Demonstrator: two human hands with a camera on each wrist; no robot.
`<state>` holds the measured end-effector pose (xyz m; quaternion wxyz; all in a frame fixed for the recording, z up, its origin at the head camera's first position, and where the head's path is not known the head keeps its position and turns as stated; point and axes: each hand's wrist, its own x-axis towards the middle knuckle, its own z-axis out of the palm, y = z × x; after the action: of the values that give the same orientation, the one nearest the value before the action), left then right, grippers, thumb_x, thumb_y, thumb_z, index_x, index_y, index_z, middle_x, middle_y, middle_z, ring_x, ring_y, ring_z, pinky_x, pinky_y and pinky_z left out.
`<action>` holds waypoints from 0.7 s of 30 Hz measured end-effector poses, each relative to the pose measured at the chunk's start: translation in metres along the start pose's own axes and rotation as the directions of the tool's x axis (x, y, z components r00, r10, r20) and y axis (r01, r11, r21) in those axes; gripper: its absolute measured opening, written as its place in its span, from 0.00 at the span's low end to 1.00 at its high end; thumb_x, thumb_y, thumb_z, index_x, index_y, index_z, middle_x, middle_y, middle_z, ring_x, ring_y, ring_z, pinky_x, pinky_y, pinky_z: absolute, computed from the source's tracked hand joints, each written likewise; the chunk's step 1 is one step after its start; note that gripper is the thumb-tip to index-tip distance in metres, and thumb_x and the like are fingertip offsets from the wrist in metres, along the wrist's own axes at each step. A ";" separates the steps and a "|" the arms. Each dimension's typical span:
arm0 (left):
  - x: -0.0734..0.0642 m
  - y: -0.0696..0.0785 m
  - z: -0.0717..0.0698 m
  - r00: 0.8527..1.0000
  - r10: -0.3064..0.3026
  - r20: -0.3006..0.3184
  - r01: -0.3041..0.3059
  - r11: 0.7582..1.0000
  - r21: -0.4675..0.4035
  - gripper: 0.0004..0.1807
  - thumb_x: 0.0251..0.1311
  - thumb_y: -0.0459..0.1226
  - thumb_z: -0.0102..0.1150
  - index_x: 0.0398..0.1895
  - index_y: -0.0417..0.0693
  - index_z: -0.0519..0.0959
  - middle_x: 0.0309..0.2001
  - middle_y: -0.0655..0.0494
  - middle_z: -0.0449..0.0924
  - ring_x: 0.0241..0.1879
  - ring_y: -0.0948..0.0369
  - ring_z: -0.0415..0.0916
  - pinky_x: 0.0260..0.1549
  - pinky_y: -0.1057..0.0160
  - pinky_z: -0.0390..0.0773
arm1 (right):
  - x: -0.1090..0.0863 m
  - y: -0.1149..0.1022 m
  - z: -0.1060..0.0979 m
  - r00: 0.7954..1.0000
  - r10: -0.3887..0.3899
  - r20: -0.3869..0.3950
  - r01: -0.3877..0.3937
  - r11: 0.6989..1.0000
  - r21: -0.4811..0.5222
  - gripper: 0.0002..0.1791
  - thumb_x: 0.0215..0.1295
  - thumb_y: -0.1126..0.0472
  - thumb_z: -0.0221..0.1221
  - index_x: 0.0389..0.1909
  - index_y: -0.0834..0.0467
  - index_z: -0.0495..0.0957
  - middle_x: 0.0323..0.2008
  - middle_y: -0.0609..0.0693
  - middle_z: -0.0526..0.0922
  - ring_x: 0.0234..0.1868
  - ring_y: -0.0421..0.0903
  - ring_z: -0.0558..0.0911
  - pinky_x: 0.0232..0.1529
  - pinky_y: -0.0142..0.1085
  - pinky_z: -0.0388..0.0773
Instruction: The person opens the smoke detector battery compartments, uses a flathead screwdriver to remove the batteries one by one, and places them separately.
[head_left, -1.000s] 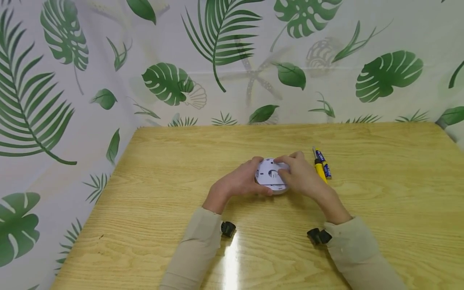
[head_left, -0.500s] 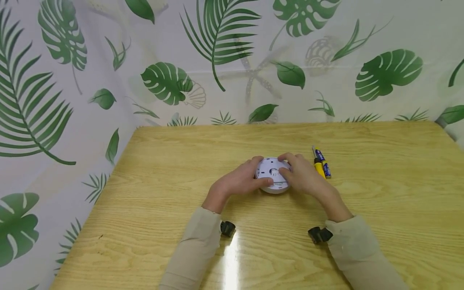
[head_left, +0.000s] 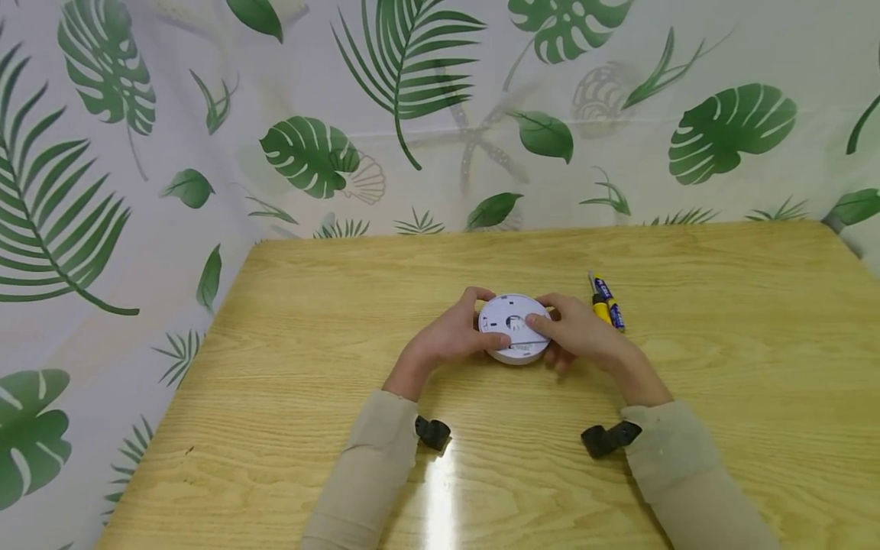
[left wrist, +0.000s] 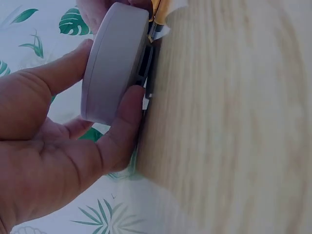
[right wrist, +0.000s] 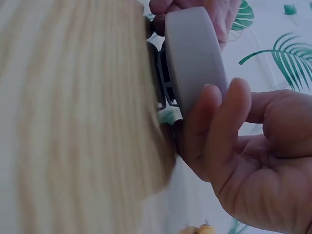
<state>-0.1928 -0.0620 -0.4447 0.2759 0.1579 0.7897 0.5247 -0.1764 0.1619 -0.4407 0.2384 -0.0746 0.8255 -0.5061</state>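
A round white smoke detector is held between both hands over the middle of the table, its flat back face up. My left hand grips the left rim, thumb across the back face and fingers around the far side. On the right rim, my right hand has its thumb on the back face and its fingers beneath. In the left wrist view, the detector's pale side wall stands between thumb and fingers. Dark slots show on its underside, close above the table, in the right wrist view.
Right of the right hand lie a yellow-handled screwdriver and two blue batteries end to end. The wooden table meets a leaf-print cloth behind and at the left. Black wrist mounts sit by both sleeves.
The right hand's fingers have left the top of the back face and gone round and under the right rim. The left thumb has moved up onto the back face. The detector has shifted slightly.
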 end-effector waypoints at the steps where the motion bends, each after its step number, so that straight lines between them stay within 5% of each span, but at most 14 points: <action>1: 0.000 0.000 0.001 1.000 -0.002 -0.002 0.002 1.000 -0.023 0.37 0.64 0.36 0.65 0.70 0.45 0.54 0.47 0.44 0.78 0.37 0.58 0.78 0.36 0.64 0.78 | 0.001 0.001 0.000 1.000 0.000 0.004 0.000 1.000 0.022 0.32 0.79 0.54 0.48 0.74 0.67 0.52 0.36 0.60 0.76 0.19 0.46 0.80 0.23 0.43 0.82; 11: 0.000 0.000 0.006 0.998 -0.044 -0.041 0.038 0.989 -0.144 0.37 0.63 0.32 0.65 0.67 0.46 0.53 0.46 0.42 0.77 0.36 0.56 0.80 0.34 0.57 0.84 | 0.007 0.000 0.019 0.996 0.043 -0.076 -0.040 0.999 0.033 0.30 0.81 0.45 0.37 0.74 0.60 0.54 0.31 0.58 0.74 0.15 0.46 0.76 0.19 0.43 0.80; 21: 0.001 0.001 0.008 0.998 -0.055 -0.041 0.047 0.986 -0.162 0.34 0.64 0.32 0.64 0.66 0.45 0.54 0.47 0.42 0.77 0.36 0.55 0.81 0.36 0.56 0.84 | 0.011 0.002 0.014 0.993 0.023 -0.114 -0.020 1.000 0.023 0.30 0.80 0.48 0.43 0.75 0.59 0.58 0.24 0.54 0.76 0.12 0.42 0.72 0.15 0.34 0.73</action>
<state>-0.1893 -0.0554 -0.4467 0.2832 0.1028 0.7545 0.5830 -0.1791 0.1472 -0.4514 0.1971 -0.0341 0.8331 -0.5157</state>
